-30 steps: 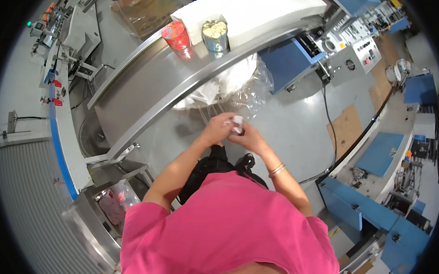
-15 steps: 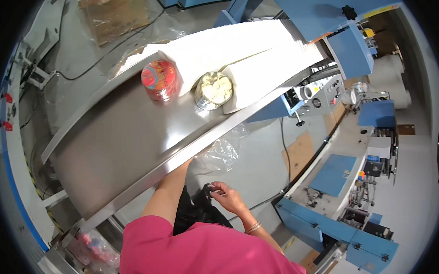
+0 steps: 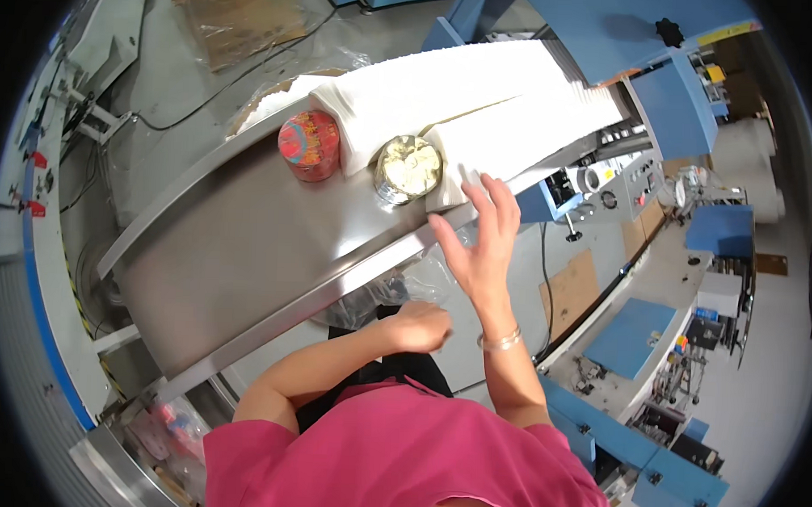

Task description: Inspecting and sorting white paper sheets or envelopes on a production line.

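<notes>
My right hand (image 3: 480,234) is raised over the near edge of the steel table (image 3: 218,256), its fingers spread and nothing in it. Its fingertips are close to the near end of a long white stack of sheets (image 3: 527,119). My left hand (image 3: 421,327) is closed in front of my body, below the table edge; whatever its curled fingers hold, if anything, is hidden. On the steel surface stands a round container of pale yellow pieces (image 3: 409,169), against the white stacks. To its left is a red round tub (image 3: 309,147) with a printed top, beside another white stack (image 3: 430,84).
Clear plastic film (image 3: 369,292) hangs under the near table edge. Blue machinery (image 3: 675,106) stands at the table's far right end. On the right are a grey control panel (image 3: 627,185) and a long bench with blue panels (image 3: 631,337). Brown cardboard (image 3: 240,20) lies at the far left.
My right hand has risen from my lap to the table edge and opened, leaving the dark item there. My left hand has drawn back toward my body. The view has shifted slightly.
</notes>
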### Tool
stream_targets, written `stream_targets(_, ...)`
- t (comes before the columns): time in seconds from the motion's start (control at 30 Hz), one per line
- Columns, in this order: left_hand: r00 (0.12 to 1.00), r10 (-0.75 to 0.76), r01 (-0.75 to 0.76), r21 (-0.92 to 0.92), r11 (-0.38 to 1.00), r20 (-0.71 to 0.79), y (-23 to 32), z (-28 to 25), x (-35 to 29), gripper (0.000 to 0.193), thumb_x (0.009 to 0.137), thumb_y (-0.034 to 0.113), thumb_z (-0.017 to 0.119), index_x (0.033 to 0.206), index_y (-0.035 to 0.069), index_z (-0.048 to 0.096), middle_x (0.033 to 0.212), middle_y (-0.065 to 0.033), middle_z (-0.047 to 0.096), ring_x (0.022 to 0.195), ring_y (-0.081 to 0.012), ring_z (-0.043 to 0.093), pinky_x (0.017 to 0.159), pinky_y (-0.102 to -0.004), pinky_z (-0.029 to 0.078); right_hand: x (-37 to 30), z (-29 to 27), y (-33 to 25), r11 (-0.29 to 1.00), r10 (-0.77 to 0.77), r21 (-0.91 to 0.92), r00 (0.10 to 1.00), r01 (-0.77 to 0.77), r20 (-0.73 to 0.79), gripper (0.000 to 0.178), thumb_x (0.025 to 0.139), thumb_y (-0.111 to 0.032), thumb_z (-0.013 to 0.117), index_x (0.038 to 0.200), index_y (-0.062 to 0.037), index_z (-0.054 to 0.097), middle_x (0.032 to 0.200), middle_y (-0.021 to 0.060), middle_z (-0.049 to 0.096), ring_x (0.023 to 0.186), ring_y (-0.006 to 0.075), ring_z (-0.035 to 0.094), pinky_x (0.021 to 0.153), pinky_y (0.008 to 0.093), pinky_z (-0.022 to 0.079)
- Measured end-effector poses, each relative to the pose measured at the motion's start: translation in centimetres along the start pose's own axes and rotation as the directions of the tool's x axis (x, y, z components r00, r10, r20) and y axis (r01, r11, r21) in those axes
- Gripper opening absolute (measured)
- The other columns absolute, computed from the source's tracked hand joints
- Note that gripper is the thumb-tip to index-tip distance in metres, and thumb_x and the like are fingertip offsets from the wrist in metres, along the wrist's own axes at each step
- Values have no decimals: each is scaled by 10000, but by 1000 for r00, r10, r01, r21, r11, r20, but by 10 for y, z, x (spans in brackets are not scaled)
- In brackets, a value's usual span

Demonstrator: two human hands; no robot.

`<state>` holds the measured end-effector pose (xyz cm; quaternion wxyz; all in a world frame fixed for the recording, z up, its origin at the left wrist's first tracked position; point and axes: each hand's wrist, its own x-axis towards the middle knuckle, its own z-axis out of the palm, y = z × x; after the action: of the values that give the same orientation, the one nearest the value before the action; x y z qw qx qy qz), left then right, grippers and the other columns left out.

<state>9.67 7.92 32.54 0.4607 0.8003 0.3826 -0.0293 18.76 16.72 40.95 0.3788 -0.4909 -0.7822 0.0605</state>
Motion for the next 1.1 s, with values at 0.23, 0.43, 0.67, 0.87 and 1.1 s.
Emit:
stream_targets(0.23,238,-93,323,-12,946,-967,1,-112,-16,363,777,167,658,1096,72,513,981,-159,499,879,-354,525,737,-435,440,28,17,35,985,-161,-28,974,167,162,363,732,-67,603,1090,-119,633,1314,148,456,1241,371,383,1002,475,320)
stream_targets(0.43,205,-196,385,-105,917,-959,-20,-109,12,553,748,242,703,1236,100,484,1069,-230,437,927,-414,497,775,-487,439,35,14,42,974,-224,38,955,221,195,261,738,-108,635,995,-68,647,1258,168,504,1218,373,411,990,473,337)
stream_targets(0.67,129,-183,348,-128,929,-975,-25,-107,20,543,736,256,719,1198,75,500,1146,-258,429,1030,-443,479,791,-487,473,38,9,50,957,-291,81,921,279,258,253,745,-99,641,996,-64,633,1251,182,508,1204,381,425,976,476,346)
stream_targets(0.87,128,-193,316,-145,938,-973,-23,-98,22,569,732,263,723,1219,79,494,1153,-263,425,1053,-440,467,797,-483,475,36,6,52,947,-320,90,905,308,281,283,747,-81,625,1027,-45,644,1251,184,510,1194,376,435,976,468,348)
stream_targets(1.1,187,-247,115,-228,967,-951,-27,-99,-7,508,778,250,691,1218,79,503,1146,-196,484,1049,-360,507,809,-431,478,43,-3,48,946,-320,81,868,313,380,303,760,-98,631,1053,-23,645,1254,180,514,1180,354,452,970,448,356)
